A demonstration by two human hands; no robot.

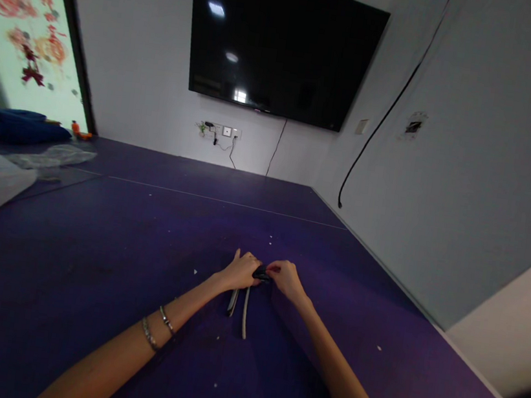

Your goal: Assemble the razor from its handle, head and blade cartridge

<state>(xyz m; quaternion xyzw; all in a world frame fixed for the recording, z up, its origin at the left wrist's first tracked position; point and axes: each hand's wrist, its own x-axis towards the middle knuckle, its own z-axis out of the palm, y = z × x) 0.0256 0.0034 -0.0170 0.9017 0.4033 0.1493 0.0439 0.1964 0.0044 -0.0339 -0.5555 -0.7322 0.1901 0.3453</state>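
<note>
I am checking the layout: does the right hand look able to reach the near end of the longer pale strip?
Probably yes: the longer pale strip lies partly uncovered, with nothing visible between its near end and the right hand, which touches the dark item.

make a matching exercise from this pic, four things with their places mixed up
1. dark item
2. longer pale strip
3. bracelets
4. television

A. on the wall
B. around the left forearm
C. between left hand and right hand
D. reaching toward the camera from beside the left hand

Pairs: 1-C, 2-D, 3-B, 4-A
</note>
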